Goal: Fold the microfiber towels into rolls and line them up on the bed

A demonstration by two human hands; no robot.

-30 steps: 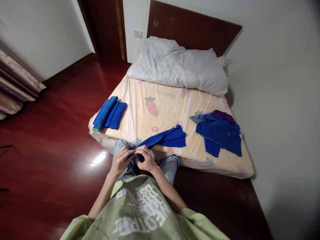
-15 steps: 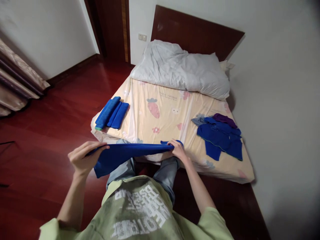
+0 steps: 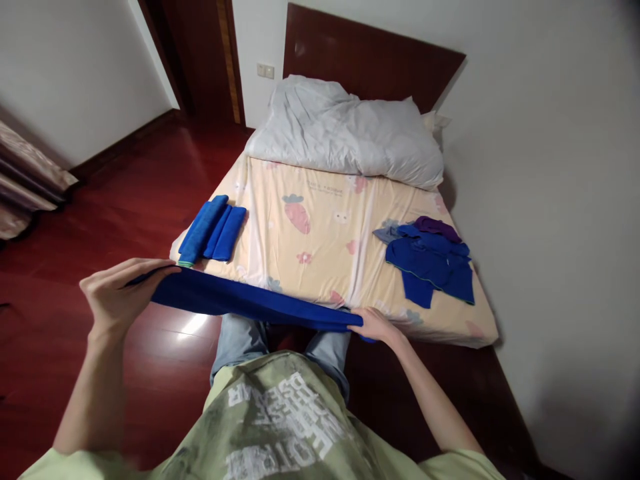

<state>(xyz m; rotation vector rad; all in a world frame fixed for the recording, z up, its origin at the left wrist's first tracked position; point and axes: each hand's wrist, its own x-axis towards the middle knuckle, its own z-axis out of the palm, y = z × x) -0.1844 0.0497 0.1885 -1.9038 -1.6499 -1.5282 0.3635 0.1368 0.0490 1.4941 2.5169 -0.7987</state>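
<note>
A long strip of blue towel (image 3: 250, 300) is stretched between my two hands in front of my legs, above the floor and the near edge of the bed. My left hand (image 3: 123, 287) is closed on one end, fingers on top. The other end is pinched in my right hand (image 3: 373, 325), a little lower, with a small bit of cloth hanging below it. Several rolled or folded blue towels (image 3: 213, 230) lie side by side on the bed's left corner. On the right side lies a loose pile of blue cloths (image 3: 427, 260), with a purple cloth (image 3: 439, 228) and a grey-blue one.
The bed (image 3: 280, 233) has a cream sheet with carrot and flower prints. A bunched white quilt (image 3: 340, 133) lies before the dark wooden headboard (image 3: 370, 53). A wall runs along the right, a curtain (image 3: 30, 180) hangs at the left, and the floor (image 3: 150, 187) is red wood.
My hands have moved apart, the left one up and to the left, the right one slightly down and right. The towel between them is now pulled longer and slopes down to the right.
</note>
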